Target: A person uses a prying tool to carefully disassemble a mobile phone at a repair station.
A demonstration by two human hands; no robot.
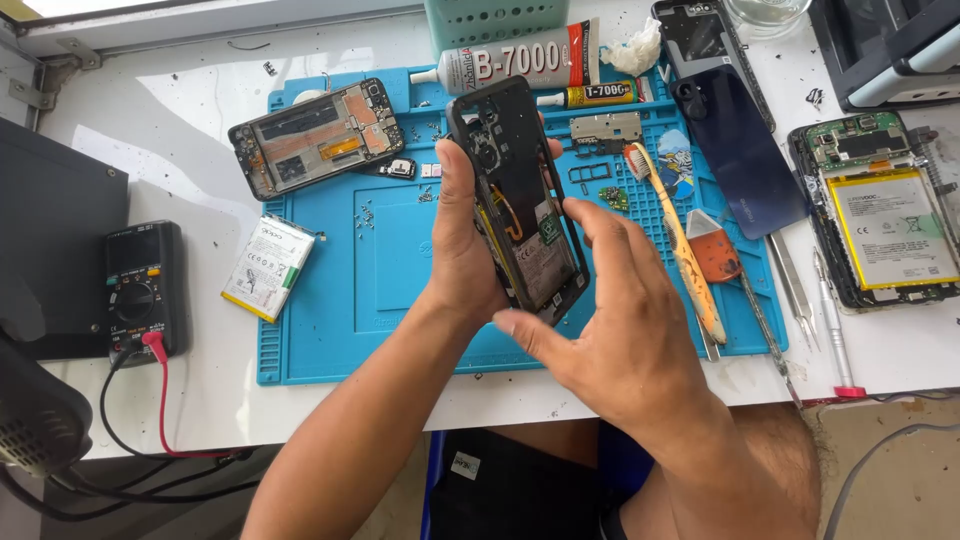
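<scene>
- At the desk's [200,400] left edge, a black multimeter [140,290] sits with its red and black leads trailing off the front edge.
- Just right of it, a white battery [267,267] lies on the bare desk beside the left edge of the blue work mat [390,270].
- Near the mat's back left corner, a stripped phone frame [316,137] rests tilted, with small screws scattered on the mat around it.
- Over the middle of the mat, my left hand [462,240] is closed around the left side of an opened black phone [518,200], holding it up above the mat, its exposed insides facing me.
- My right hand [620,320] hovers at the phone's lower right edge, fingers spread and loosely curled, fingertips at or touching the frame; it has hold of nothing that I can see.
- Along the mat's back edge, a large glue tube [520,64] and a smaller yellow-and-black tube [592,96] lie side by side.
- Toward the mat's right edge, a worn toothbrush [680,240] lies lengthwise next to an orange-handled scraper [713,256].
- A dark blue back cover [738,150] overlaps the mat's back right corner.
- Metal tweezers [792,280] and a red-tipped screwdriver [832,320] lie on the desk beyond the mat's right edge.
- Close to the desk's right edge, another opened phone [880,225] shows its pale battery and green board.
</scene>
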